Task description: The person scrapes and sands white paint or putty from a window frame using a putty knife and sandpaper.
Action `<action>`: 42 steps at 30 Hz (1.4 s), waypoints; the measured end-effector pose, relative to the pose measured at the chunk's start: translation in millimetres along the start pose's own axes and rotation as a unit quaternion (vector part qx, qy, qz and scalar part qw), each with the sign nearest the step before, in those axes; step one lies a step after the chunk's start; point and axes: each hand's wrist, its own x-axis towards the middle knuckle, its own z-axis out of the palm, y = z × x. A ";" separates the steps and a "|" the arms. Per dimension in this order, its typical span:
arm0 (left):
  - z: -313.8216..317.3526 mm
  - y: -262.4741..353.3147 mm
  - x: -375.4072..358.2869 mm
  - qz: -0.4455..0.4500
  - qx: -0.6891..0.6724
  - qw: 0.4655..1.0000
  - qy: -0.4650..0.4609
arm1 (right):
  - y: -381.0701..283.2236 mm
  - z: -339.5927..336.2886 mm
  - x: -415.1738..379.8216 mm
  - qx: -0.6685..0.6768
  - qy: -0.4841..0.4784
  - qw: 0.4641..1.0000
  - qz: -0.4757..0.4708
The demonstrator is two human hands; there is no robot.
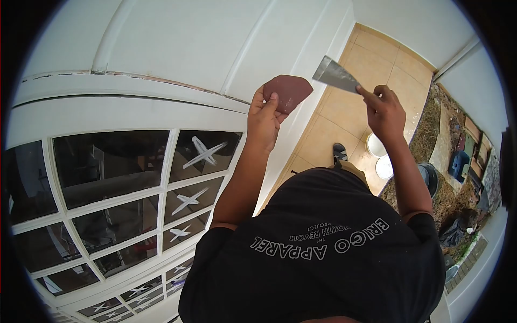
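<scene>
My left hand [265,121] is closed on a piece of reddish-brown sandpaper [288,92], thumb on its near face. The piece has a rounded edge and some pale dust marks, and it is held up close to the white wall panel. Opposite it, my right hand [386,114] grips a putty knife [336,74]; the wide metal blade points up and left toward the sandpaper. The index finger lies along the blade's base, and the fist hides most of the handle. A small gap separates blade and sandpaper.
At left stands a white-framed window [110,196] with dark panes, several bearing white painted crosses. White buckets [384,168] sit on the tan tiled floor [344,121] by my foot. Beyond the tiles, a dirt strip holds a dark bucket [428,177], a blue container [459,164] and scraps.
</scene>
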 end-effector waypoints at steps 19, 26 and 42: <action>-83.1 2.1 -41.7 0.028 -0.003 0.997 -0.075 | -79.2 4.4 -22.7 0.433 -0.377 0.789 0.220; -109.5 -2.6 -61.4 0.035 -0.002 0.999 -0.033 | -77.0 15.4 -26.1 0.321 -0.059 0.879 0.348; -136.5 134.5 -156.0 0.172 0.204 0.963 -0.024 | -214.2 2.7 -6.2 0.164 0.129 0.941 -0.266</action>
